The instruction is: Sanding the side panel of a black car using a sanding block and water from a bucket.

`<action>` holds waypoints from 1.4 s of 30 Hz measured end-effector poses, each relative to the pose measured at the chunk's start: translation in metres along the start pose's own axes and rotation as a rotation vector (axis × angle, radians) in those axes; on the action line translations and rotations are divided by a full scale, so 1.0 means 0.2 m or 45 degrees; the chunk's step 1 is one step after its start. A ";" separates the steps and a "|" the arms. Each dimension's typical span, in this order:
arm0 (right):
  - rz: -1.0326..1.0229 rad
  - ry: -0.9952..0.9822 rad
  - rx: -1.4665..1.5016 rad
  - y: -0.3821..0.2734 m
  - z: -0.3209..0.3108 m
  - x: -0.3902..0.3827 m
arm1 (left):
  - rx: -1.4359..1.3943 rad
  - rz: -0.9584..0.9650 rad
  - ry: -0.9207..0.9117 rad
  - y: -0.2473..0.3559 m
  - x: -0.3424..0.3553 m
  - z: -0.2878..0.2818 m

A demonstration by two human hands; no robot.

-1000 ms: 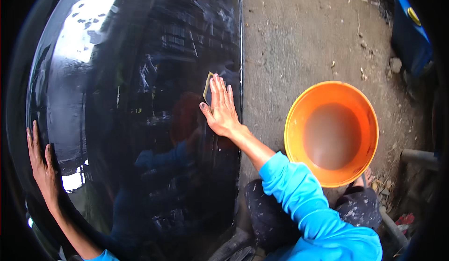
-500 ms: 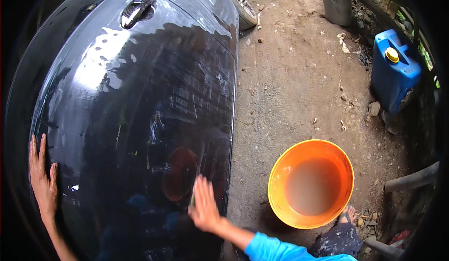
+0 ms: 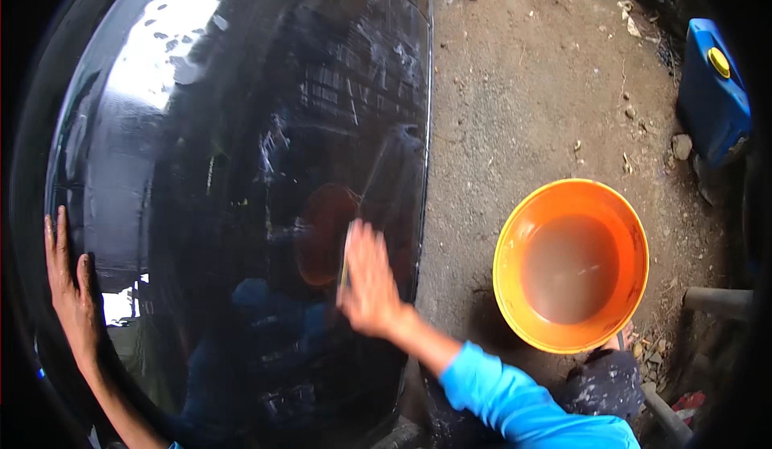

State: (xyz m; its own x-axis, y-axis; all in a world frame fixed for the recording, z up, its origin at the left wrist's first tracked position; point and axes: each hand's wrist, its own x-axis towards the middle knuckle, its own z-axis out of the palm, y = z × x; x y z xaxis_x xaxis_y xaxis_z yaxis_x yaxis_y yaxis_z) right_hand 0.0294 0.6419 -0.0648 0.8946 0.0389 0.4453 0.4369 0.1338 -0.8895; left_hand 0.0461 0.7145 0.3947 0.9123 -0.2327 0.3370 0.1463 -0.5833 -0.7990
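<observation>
A glossy black car door panel (image 3: 233, 151) fills the left and middle, with whitish smears and scratch marks on it. My right hand (image 3: 370, 280) lies on its lower part, fingers stretched and close together, pressing a thin flat pad (image 3: 344, 276) to the surface. Only a pale yellowish edge of the pad shows beside the fingers, so its exact kind is hidden. At the far left, my left hand (image 3: 74, 296) rests spread on the panel's upper edge, holding nothing.
An orange bucket (image 3: 504, 264) of murky brownish water stands on the dirt ground (image 3: 555, 95) to the right. Beyond it is a blue jerrycan (image 3: 712, 95) with a yellow cap. A grey pipe-like bar (image 3: 718, 302) juts in at the right. My knee (image 3: 607, 385) is beside the bucket.
The view has tilted, so the door, bucket and jerrycan sit higher in the picture and the door handle is nearly out of it. Both hands keep their contact with the panel.
</observation>
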 end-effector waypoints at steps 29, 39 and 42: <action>0.215 0.003 -0.268 0.01 0.01 -0.09 | -0.022 0.078 0.041 -0.02 0.00 0.03; 0.286 -0.068 0.177 -0.39 0.21 -0.66 | -0.001 0.000 0.038 0.04 -0.01 0.03; 0.314 -0.028 -0.007 -0.10 0.06 -0.28 | 0.013 0.091 0.027 -0.05 0.00 0.04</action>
State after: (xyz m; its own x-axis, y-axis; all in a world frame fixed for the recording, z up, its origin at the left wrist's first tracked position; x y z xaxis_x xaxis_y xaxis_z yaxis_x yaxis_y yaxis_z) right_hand -0.0304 0.6494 -0.0707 0.9719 0.0909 0.2169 0.2065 0.1119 -0.9720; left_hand 0.0475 0.7272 0.3994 0.9123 -0.2896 0.2894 0.0853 -0.5569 -0.8262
